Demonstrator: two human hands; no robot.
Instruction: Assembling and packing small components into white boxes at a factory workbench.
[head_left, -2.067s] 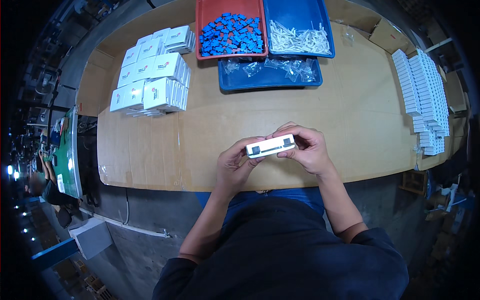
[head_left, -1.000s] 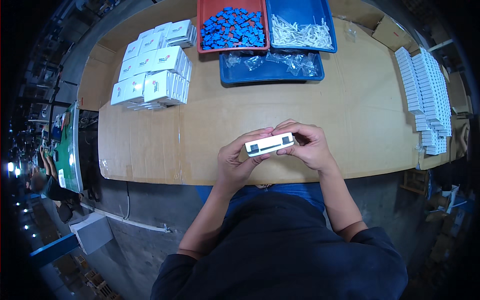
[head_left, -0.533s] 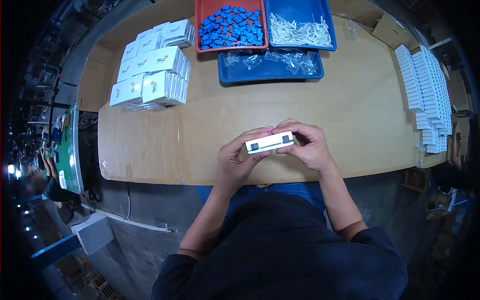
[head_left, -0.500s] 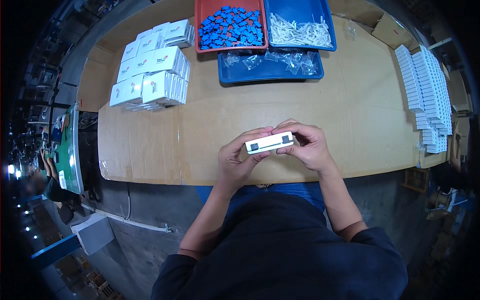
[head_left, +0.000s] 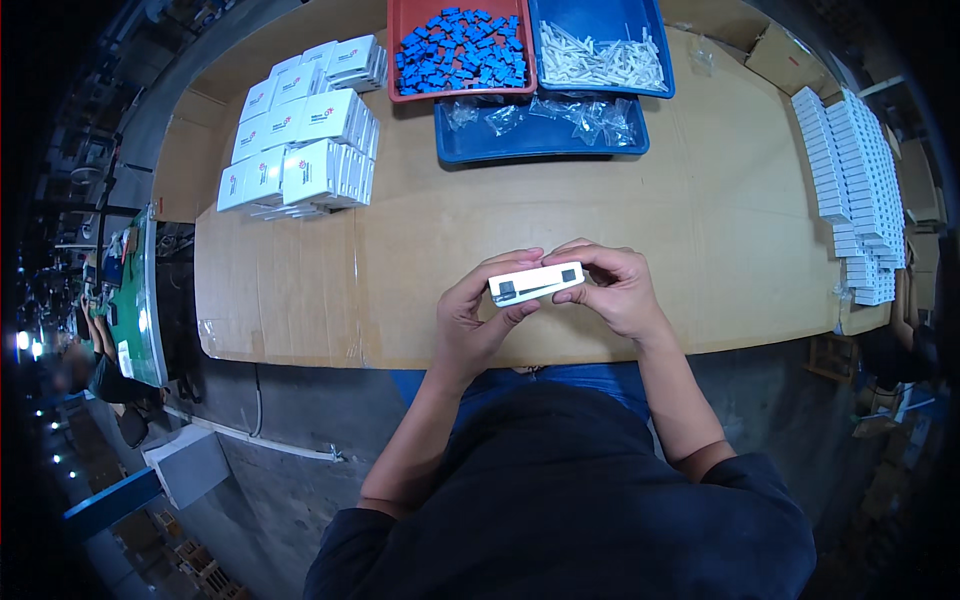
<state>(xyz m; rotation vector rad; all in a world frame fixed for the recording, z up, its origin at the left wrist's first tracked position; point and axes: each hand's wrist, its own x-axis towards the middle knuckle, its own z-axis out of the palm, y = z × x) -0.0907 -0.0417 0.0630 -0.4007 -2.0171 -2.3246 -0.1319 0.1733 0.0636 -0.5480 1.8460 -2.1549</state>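
Note:
Between both hands, over the near middle of the table, is a small white box-shaped case (head_left: 535, 283) with dark square pieces at its two ends and a dark slit along the side toward me. My left hand (head_left: 485, 302) grips its left end, thumb below and fingers along the far upper edge. The right end is pinched by my right hand (head_left: 612, 290), thumb at the near lower corner and fingers curled over the far side. The slit looks wider toward the left. What kind of device it is, I cannot make out.
Stacked white flat boxes (head_left: 305, 125) stand at the far left. At the back are a red tray (head_left: 462, 97) of blue parts, a blue tray (head_left: 600, 88) of white sticks and another blue tray (head_left: 545, 155) with clear plastic bags. White cartons (head_left: 865, 190) are piled far right.
The white case has tilted slightly in my hands, and its slit now runs at a slant, with a wedge-shaped gap showing. Both hands stay nearly in place.

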